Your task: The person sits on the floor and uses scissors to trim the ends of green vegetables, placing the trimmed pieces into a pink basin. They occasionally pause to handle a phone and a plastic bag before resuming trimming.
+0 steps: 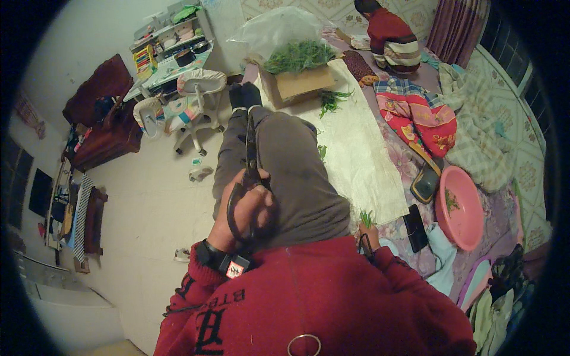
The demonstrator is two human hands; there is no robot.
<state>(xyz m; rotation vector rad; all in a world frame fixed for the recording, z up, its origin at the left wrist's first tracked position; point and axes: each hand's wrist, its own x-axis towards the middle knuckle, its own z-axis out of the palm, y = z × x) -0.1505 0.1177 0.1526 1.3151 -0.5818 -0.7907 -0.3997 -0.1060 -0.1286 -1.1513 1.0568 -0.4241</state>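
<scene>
My left hand [246, 204] grips a pair of black scissors [250, 178] by the loop handles, blades pointing up and away along my grey trouser leg. My right hand [368, 232] is mostly hidden behind my red sweater; only the fingers show, pinching a small bunch of green stems [366, 217] beside my right knee. A white cloth [356, 148] is spread on the bed next to my legs, with a few green stems [332, 99] lying loose on it.
A cardboard box [297, 83] with a clear bag of green stems [298, 54] stands at the cloth's far end. A pink basin [460, 207] and a dark phone [415, 228] lie at right. Another person in a red striped top [392, 38] sits on the bed. A white chair [199, 101] stands on the floor at left.
</scene>
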